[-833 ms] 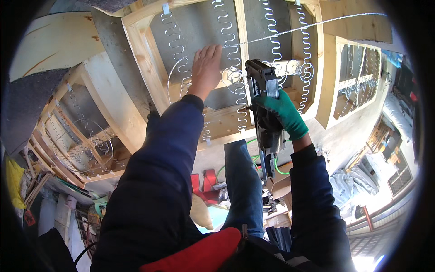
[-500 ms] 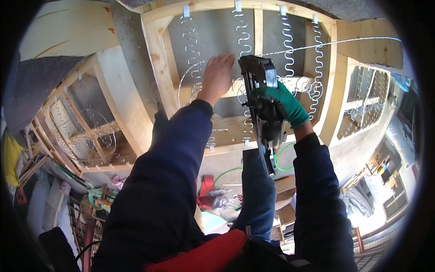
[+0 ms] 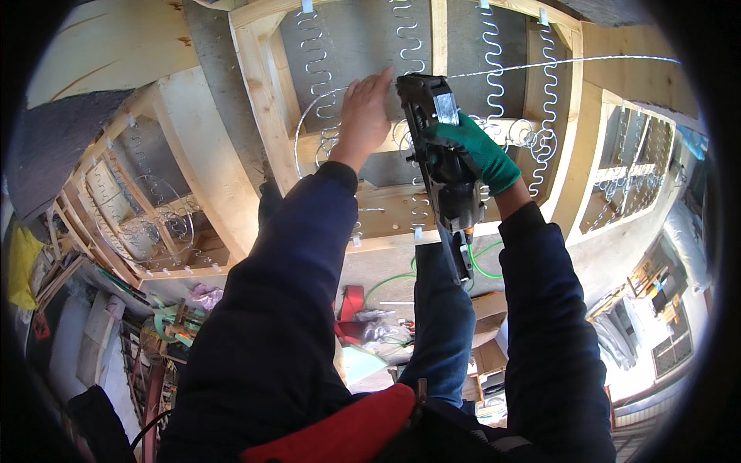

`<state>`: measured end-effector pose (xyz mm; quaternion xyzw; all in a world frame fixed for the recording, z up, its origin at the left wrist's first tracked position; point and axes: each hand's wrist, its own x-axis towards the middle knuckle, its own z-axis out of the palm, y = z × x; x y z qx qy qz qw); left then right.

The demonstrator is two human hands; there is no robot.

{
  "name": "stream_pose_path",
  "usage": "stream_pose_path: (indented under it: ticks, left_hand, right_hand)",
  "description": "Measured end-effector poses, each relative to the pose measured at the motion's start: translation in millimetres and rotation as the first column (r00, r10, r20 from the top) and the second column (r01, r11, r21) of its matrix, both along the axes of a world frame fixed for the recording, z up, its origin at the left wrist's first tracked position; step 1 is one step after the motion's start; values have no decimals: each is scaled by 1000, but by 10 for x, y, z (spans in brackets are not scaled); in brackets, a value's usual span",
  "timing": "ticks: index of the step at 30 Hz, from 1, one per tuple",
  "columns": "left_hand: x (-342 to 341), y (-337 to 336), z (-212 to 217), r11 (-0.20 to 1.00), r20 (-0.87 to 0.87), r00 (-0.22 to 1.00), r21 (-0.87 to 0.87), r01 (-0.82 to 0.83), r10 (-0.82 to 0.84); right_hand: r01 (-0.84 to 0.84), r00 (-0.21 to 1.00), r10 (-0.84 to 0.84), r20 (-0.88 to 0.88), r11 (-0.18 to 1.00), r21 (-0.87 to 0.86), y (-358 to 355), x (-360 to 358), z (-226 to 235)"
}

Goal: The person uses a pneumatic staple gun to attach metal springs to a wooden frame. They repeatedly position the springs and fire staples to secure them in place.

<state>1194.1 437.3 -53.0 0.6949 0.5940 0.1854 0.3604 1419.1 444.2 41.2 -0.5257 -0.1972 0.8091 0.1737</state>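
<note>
My bare left hand [image 3: 366,116] is closed around a long silvery wire [image 3: 567,62], over a wooden seat frame [image 3: 258,92]. The wire curves in a loop to the left of this hand and runs off to the far right. In a green knitted glove, my right hand [image 3: 477,154] grips a black pneumatic fastening gun [image 3: 441,170]. The gun's head is close to the wire, just right of my left hand; whether they touch cannot be made out. Zigzag springs [image 3: 494,65] span the frame, and coiled wire [image 3: 532,139] lies among them.
A second sprung wooden frame [image 3: 193,154] stands at the left and another [image 3: 629,166] at the right. A green air hose [image 3: 394,279] trails below the gun. Scattered on the floor are a red item [image 3: 352,302], clear plastic and cardboard boxes [image 3: 488,328].
Both hands and the gun have shifted a little up and to the left in the picture. The whole view has also moved slightly. Both hands keep their holds.
</note>
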Motion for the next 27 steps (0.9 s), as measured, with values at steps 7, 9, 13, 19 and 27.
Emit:
stream_pose_path:
  ticks: [7, 9, 13, 19, 27]
  left_hand:
    - [22, -17, -11, 1000, -21, 1000, -10, -5, 5]
    - [32, -20, -21, 999, -34, 999, 34, 1, 1]
    - [37, -23, -13, 995, -56, 998, 101, 16, -11]
    - [73, -56, -1, 994, -76, 997, 109, 5, 3]
    - [116, -72, -31, 995, -90, 996, 96, 21, -12]
  right_hand:
    - [112, 990, -117, 84, 992, 61, -9, 30, 98]
    - [101, 992, -99, 75, 995, -23, 31, 83, 123]
    - [142, 989, -139, 50, 987, -76, 88, 20, 90]
    - [56, 992, -49, 120, 997, -58, 141, -82, 42]
    - [84, 989, -79, 124, 996, -32, 165, -144, 19]
